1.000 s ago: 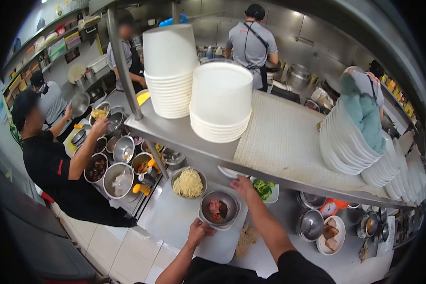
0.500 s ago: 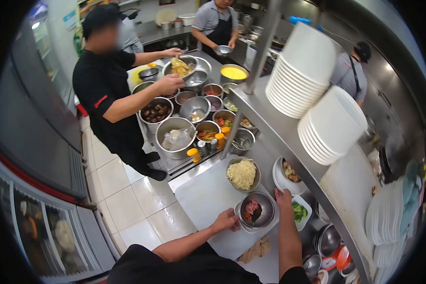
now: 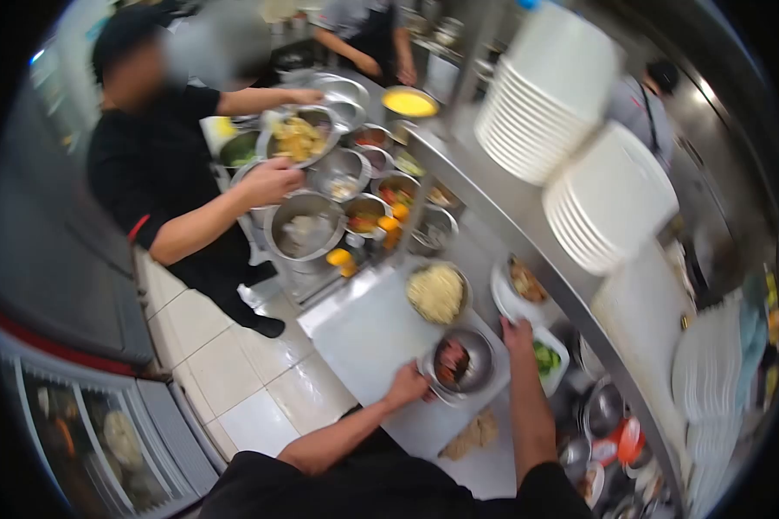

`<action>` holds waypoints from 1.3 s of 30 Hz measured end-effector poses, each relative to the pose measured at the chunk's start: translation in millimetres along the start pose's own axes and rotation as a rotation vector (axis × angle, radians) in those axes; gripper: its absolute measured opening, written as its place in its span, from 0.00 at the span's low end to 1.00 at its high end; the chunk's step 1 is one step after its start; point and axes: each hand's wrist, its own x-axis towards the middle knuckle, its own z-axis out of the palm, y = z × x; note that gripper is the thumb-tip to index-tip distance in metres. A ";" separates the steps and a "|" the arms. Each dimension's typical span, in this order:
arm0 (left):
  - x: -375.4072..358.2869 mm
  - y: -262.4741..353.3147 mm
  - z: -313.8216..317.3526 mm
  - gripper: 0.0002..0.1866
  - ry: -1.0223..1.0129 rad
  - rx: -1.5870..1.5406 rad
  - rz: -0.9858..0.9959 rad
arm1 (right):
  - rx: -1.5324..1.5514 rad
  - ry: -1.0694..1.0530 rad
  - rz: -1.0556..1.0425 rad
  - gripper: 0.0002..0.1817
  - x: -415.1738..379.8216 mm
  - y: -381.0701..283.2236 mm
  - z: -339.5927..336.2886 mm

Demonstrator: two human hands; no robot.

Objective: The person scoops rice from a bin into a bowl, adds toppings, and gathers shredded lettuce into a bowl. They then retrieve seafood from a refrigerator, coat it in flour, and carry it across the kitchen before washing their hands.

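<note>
A metal bowl (image 3: pixel 480 368) with pieces of reddish meat (image 3: pixel 453 361) stands in front of me, with a white dish rim (image 3: pixel 446 400) showing beneath it. My left hand (image 3: pixel 407 385) is closed at the left edge of this pair, gripping the white dish. At the near edge of a white bowl (image 3: pixel 504 303) of browned food pieces, my right hand (image 3: pixel 518 335) is closed on the rim. A bowl of pale noodles (image 3: pixel 437 292) sits beyond the metal bowl. Beside my right forearm is a white dish of green vegetables (image 3: pixel 546 357).
A white cutting board (image 3: pixel 359 320) lies under the bowls, with a crumpled brown thing (image 3: pixel 473 435) near my body. Stacked white containers (image 3: pixel 541 95) stand on the steel shelf (image 3: pixel 485 221) to my right. A co-worker (image 3: pixel 160 173) at left holds a metal bowl of yellow food (image 3: pixel 297 138).
My view has shifted a little. Both my hands remain at the same dishes. The co-worker at left has brought the bowl of yellow food lower and closer, tilting it.
</note>
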 end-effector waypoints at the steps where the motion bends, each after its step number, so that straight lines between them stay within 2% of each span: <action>1: -11.7 10.8 -3.2 0.16 0.024 -0.001 -0.023 | -0.037 0.023 0.071 0.21 -0.3 8.7 6.4; 2: -17.8 9.9 -6.4 0.15 0.023 -0.022 0.002 | -0.187 -0.012 0.107 0.22 -5.8 -14.2 -11.0; 3: -23.9 11.0 -10.5 0.15 0.033 -0.048 0.031 | 0.407 0.093 0.077 0.16 1.4 32.2 25.1; 5: -43.7 31.2 -19.3 0.14 0.040 -0.082 0.040 | 1.592 0.227 0.863 0.07 0.2 -19.6 -0.4; 8: -61.9 72.7 -35.0 0.13 0.028 -0.080 0.032 | 1.517 0.234 0.861 0.04 -13.1 -46.9 -16.7; 12: -58.2 139.3 -44.6 0.11 0.079 -0.014 0.157 | 1.527 0.225 0.875 0.05 -37.4 -69.8 -44.0; 14: -47.8 170.2 -40.1 0.12 0.149 0.092 0.216 | 1.502 0.181 0.768 0.08 -58.3 -75.9 -58.2; 18: 11.8 201.2 -37.3 0.13 0.116 0.073 0.276 | 1.442 0.175 0.877 0.12 -102.4 -87.1 -75.6; 23: 94.8 212.9 4.7 0.15 0.082 0.002 0.267 | 1.365 0.190 0.937 0.11 -166.7 -119.0 -83.4; 28: 198.3 181.8 54.7 0.14 -0.048 -0.163 0.144 | 1.292 0.153 0.882 0.13 -227.2 -112.1 -55.0; 30: 227.0 168.6 73.0 0.24 -0.350 -0.382 0.255 | 1.309 0.110 0.893 0.17 -235.1 -126.6 -60.1; 32: 254.3 152.1 89.0 0.24 -0.461 -0.462 0.273 | 1.268 0.081 0.938 0.18 -238.8 -139.7 -68.3; 36: 302.6 118.7 115.9 0.24 -0.526 -0.376 0.223 | 1.237 0.056 0.977 0.19 -247.2 -146.4 -65.0; 37: 314.1 109.8 118.8 0.24 -0.527 -0.318 0.212 | 1.242 0.073 0.983 0.19 -249.5 -146.7 -65.6; 39: 343.5 85.1 121.0 0.24 -0.516 -0.118 0.208 | 1.208 -0.023 1.008 0.19 -254.5 -140.5 -67.1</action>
